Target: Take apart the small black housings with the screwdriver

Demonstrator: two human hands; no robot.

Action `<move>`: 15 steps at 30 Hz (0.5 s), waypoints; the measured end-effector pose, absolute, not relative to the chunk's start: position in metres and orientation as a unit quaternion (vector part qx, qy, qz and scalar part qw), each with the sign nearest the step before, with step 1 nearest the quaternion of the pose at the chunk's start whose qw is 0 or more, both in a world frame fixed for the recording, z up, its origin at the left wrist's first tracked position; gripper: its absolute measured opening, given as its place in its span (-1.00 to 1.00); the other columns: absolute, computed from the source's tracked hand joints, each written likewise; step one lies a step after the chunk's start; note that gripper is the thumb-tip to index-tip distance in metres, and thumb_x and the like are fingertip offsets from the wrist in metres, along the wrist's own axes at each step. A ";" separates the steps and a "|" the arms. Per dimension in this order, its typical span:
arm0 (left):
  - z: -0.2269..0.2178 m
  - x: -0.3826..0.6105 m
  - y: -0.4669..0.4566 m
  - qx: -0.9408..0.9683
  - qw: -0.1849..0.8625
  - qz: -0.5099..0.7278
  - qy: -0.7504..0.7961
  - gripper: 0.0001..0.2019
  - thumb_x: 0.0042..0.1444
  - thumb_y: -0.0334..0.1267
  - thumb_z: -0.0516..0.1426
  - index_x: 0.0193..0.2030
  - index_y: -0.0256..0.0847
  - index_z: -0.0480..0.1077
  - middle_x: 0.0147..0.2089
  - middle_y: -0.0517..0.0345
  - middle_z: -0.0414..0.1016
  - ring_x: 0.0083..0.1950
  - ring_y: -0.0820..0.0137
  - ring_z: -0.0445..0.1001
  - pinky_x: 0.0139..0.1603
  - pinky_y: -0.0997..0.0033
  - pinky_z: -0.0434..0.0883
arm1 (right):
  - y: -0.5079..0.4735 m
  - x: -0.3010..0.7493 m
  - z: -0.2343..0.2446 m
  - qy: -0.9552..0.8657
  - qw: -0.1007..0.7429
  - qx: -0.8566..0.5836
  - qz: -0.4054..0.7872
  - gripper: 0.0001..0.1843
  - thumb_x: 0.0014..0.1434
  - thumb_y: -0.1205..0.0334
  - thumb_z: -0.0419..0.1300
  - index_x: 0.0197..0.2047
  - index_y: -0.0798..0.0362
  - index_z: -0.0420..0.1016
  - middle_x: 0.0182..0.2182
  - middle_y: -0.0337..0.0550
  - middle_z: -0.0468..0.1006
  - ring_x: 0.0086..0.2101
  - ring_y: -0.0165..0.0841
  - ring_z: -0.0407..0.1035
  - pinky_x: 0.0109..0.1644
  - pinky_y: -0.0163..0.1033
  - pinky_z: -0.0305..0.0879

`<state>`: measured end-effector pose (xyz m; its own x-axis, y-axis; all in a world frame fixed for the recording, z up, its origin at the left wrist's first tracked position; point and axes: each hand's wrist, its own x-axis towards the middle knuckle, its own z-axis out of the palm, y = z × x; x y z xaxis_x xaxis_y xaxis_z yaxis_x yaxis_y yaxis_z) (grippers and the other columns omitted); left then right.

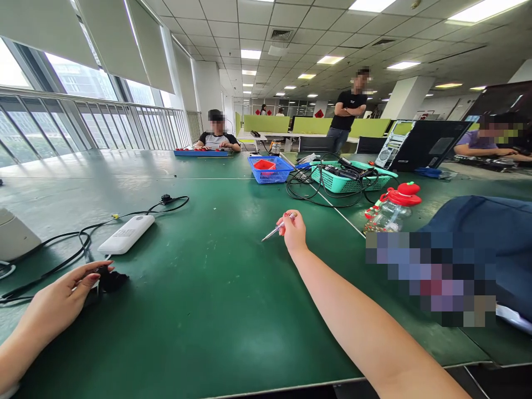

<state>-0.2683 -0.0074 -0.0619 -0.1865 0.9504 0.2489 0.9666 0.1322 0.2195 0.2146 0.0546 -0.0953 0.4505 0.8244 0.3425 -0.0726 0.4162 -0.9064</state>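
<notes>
My right hand [294, 230] is closed round a slim silver pointed tool [272, 233], like a small screwdriver. Its tip points left and down over the green tabletop [233, 310]. On the left side, the thumb and fingers of my left hand [58, 305] pinch a small black object [111, 281] at the table surface. The exact kind of that object cannot be made out. Just beyond my left hand lies a white power bank or adapter [128, 234], with a black cable [85, 239] running past it.
A blue basket [270, 176] holds a red tray; a teal basket [338, 184] holds tangled cables. To the right are a red-lidded clear jar [394, 208], a dark blue bag [477, 233] and a computer case [424, 145]. One person sits opposite, another stands behind, a third works at right.
</notes>
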 end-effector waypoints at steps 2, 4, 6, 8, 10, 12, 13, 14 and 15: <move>-0.061 -0.271 -0.007 -0.630 0.008 -0.175 -0.756 -0.57 0.22 -0.04 -0.14 0.07 -0.07 0.39 -0.28 0.32 0.60 -0.33 0.43 0.49 -0.35 0.57 0.32 | 0.054 0.214 -0.094 -0.424 0.726 -0.446 0.306 -0.81 0.14 0.08 0.14 -0.33 -0.02 0.23 -0.58 -0.38 0.44 -0.68 -0.54 0.18 -0.57 -0.37 0.19; -0.060 -0.273 -0.007 -0.636 -0.013 -0.184 -0.750 -0.57 0.22 -0.08 -0.13 0.10 -0.11 0.36 -0.08 0.24 0.59 -0.12 0.36 0.51 -0.22 0.52 0.35 | 0.052 0.214 -0.094 -0.427 0.724 -0.453 0.298 -0.81 0.15 0.08 0.14 -0.33 -0.02 0.24 -0.57 -0.38 0.45 -0.68 -0.54 0.18 -0.57 -0.36 0.19; -0.060 -0.275 -0.006 -0.634 -0.017 -0.191 -0.749 -0.58 0.22 -0.08 -0.13 0.10 -0.09 0.35 -0.01 0.24 0.56 -0.05 0.33 0.50 -0.18 0.48 0.37 | 0.051 0.213 -0.093 -0.428 0.721 -0.459 0.293 -0.81 0.15 0.08 0.14 -0.33 -0.02 0.25 -0.57 -0.38 0.45 -0.68 -0.54 0.19 -0.57 -0.36 0.19; -0.062 -0.276 -0.005 -0.643 -0.028 -0.182 -0.743 -0.59 0.20 -0.07 -0.12 0.09 -0.05 0.36 -0.02 0.26 0.56 -0.05 0.32 0.51 -0.18 0.46 0.39 | 0.050 0.213 -0.093 -0.426 0.721 -0.460 0.294 -0.81 0.15 0.07 0.14 -0.33 -0.02 0.25 -0.58 -0.38 0.45 -0.68 -0.54 0.19 -0.57 -0.37 0.18; -0.064 -0.274 -0.005 -0.667 -0.031 -0.176 -0.723 -0.60 0.18 -0.10 -0.11 0.07 -0.04 0.38 -0.03 0.24 0.56 -0.04 0.33 0.52 -0.11 0.44 0.40 | 0.050 0.213 -0.093 -0.425 0.722 -0.460 0.296 -0.81 0.14 0.07 0.14 -0.33 -0.02 0.25 -0.58 -0.38 0.44 -0.68 -0.54 0.19 -0.58 -0.37 0.17; -0.065 -0.271 -0.006 -0.690 -0.024 -0.167 -0.703 -0.58 0.18 -0.11 -0.13 0.06 -0.04 0.39 -0.07 0.21 0.57 -0.05 0.34 0.51 -0.07 0.42 0.40 | 0.050 0.213 -0.093 -0.425 0.722 -0.459 0.295 -0.81 0.14 0.07 0.14 -0.33 -0.02 0.25 -0.57 -0.38 0.45 -0.68 -0.54 0.19 -0.58 -0.37 0.17; -0.065 -0.269 -0.007 -0.697 -0.015 -0.161 -0.699 -0.57 0.19 -0.10 -0.15 0.06 -0.04 0.40 -0.11 0.20 0.57 -0.06 0.34 0.51 -0.06 0.41 0.40 | 0.051 0.213 -0.094 -0.426 0.723 -0.458 0.295 -0.82 0.14 0.08 0.14 -0.33 -0.02 0.25 -0.57 -0.38 0.45 -0.68 -0.54 0.19 -0.58 -0.37 0.18; -0.065 -0.267 -0.007 -0.702 -0.007 -0.153 -0.695 -0.57 0.19 -0.09 -0.16 0.05 -0.04 0.41 -0.14 0.19 0.56 -0.07 0.33 0.50 -0.06 0.40 0.41 | 0.052 0.214 -0.094 -0.427 0.723 -0.456 0.296 -0.82 0.14 0.08 0.14 -0.33 -0.02 0.25 -0.57 -0.37 0.45 -0.68 -0.54 0.19 -0.58 -0.37 0.18; -0.065 -0.266 -0.008 -0.708 -0.001 -0.144 -0.691 -0.57 0.19 -0.07 -0.15 0.04 -0.04 0.42 -0.17 0.20 0.56 -0.07 0.32 0.49 -0.05 0.39 0.41 | 0.052 0.214 -0.095 -0.427 0.724 -0.454 0.298 -0.82 0.15 0.08 0.13 -0.33 -0.02 0.25 -0.57 -0.37 0.45 -0.68 -0.54 0.19 -0.58 -0.37 0.18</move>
